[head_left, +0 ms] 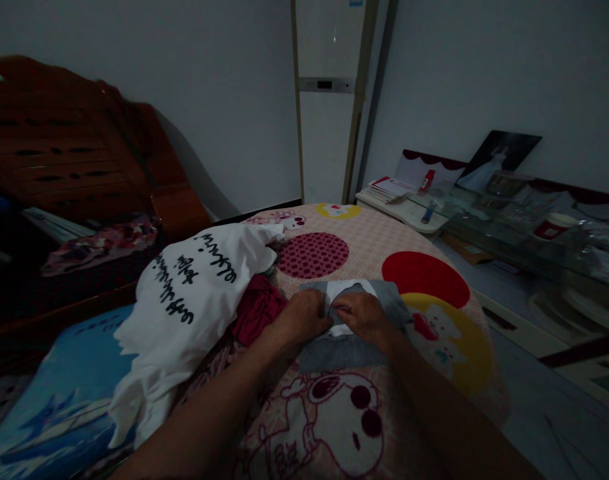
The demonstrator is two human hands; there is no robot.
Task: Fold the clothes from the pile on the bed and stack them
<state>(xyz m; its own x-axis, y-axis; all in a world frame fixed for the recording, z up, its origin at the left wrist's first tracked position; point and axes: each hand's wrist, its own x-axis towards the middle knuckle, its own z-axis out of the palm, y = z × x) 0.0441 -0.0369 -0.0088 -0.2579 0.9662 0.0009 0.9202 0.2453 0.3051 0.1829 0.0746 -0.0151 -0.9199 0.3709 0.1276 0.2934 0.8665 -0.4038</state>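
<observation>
A grey and white garment lies folded into a rough rectangle on the cloth-covered table. My left hand is closed on the white part, at its left side. Close beside it, my right hand curls its fingers on the same garment, pinching near the middle. The fabric between the fingertips is partly hidden. Left of my hands rests a crumpled dark red cloth. A white shirt with black lettering is heaped over other clothes next to it.
The round table's patterned cloth reaches toward a tall white air conditioner. A wooden bench stands left, with a blue printed cushion in front. On the right, a glass-topped cabinet holds a paper cup and a picture.
</observation>
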